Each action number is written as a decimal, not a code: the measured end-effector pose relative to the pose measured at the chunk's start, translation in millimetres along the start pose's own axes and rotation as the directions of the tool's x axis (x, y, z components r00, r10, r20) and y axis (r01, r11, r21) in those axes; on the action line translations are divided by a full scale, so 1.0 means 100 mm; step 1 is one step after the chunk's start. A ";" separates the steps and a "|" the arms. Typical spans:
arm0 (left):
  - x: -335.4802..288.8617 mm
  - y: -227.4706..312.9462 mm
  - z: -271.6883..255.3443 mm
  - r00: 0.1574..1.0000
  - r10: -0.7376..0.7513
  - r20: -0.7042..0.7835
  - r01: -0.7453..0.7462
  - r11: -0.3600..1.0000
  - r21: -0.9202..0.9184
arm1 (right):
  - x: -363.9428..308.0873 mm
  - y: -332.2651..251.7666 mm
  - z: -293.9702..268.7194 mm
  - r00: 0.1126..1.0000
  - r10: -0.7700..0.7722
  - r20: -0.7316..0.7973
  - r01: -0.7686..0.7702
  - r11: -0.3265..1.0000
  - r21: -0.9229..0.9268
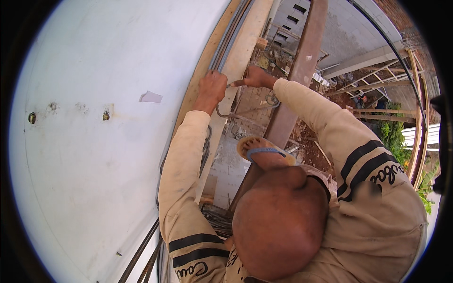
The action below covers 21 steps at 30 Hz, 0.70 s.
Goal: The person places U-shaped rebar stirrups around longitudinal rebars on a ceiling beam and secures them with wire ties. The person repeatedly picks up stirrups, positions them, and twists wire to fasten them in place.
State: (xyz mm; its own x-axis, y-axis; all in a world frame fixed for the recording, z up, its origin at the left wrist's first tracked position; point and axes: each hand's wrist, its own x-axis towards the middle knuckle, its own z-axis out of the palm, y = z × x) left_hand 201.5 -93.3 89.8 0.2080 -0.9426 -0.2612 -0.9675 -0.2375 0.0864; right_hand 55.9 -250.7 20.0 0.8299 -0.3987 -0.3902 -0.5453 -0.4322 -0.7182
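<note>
Long thin steel bars (231,35) lie bundled along a pale wooden board (245,45). My left hand (212,89) is closed around the near end of the bundle, its fingers mostly turned out of sight. Just to its right, my right hand (257,78) is curled, with a fingertip reaching to a short thin piece beside the left fist; what it grips is too small to make out. Below both hands a bent metal rod (231,115) curves out from under the left fist toward the right. A sandal with a blue strap (266,151) is on a foot below.
A large white panel (94,165) fills the left side. A brown beam (302,61) runs diagonally right of the board, with rubble and timber lower down beyond it. More dark bars (141,250) lie at the lower left. A black cable (391,47) crosses the upper right.
</note>
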 end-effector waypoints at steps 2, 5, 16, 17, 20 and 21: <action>0.00 0.01 -0.03 1.000 -0.019 0.012 0.019 1.000 -0.007 | 0.05 0.02 0.01 0.996 0.074 0.043 -0.075 0.997 0.011; 0.00 0.02 -0.08 0.998 -0.038 0.048 0.038 0.999 0.001 | 0.11 0.07 0.03 0.994 0.079 0.073 -0.084 0.993 0.078; 0.03 -0.04 -0.09 0.998 -0.044 0.052 0.045 0.999 -0.025 | 0.08 -0.03 -0.09 0.980 0.039 0.195 -0.059 0.993 0.100; 0.03 -0.05 -0.07 0.999 -0.041 0.027 0.043 0.998 -0.052 | 0.03 -0.03 -0.08 0.985 -0.008 0.172 -0.005 0.997 0.076; 0.00 -0.10 0.00 0.999 -0.026 -0.028 0.023 0.994 -0.106 | -0.16 -0.04 -0.02 0.998 0.029 0.056 -0.007 0.930 -0.368; 0.01 -0.11 0.01 0.999 -0.012 -0.049 0.006 0.993 -0.118 | -0.23 -0.04 0.01 1.000 -0.017 -0.004 0.014 0.927 -0.374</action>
State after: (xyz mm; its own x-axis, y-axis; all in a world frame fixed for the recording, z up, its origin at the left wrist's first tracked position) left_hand 212.6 -91.0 88.1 0.2262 -0.9501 -0.2149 -0.9426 -0.2692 0.1977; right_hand 39.3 -238.4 31.4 0.8386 -0.3944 -0.3757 -0.5378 -0.7087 -0.4565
